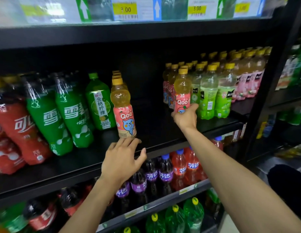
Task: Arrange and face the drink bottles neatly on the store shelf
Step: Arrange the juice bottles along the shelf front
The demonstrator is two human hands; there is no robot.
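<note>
A pink-labelled Qoo bottle (123, 110) with a yellow cap stands upright on the black middle shelf (156, 132), heading a short row of the same bottles. My left hand (123, 158) is just below its base with relaxed, spread fingers, fingertips at the bottle's foot and holding nothing. Further right, my right hand (186, 116) grips the lower part of a second Qoo bottle (182, 93), upright, at the front of a group of Qoo bottles. Between the two bottles the shelf is bare.
Left of the first bottle stand a green kumquat-lemon bottle (99, 103), green Sprite bottles (70, 113) and red Coca-Cola bottles (18, 130). Green juice bottles (212, 93) and pink ones (247, 79) fill the right. Purple and red Fanta bottles (165, 170) line the shelf below.
</note>
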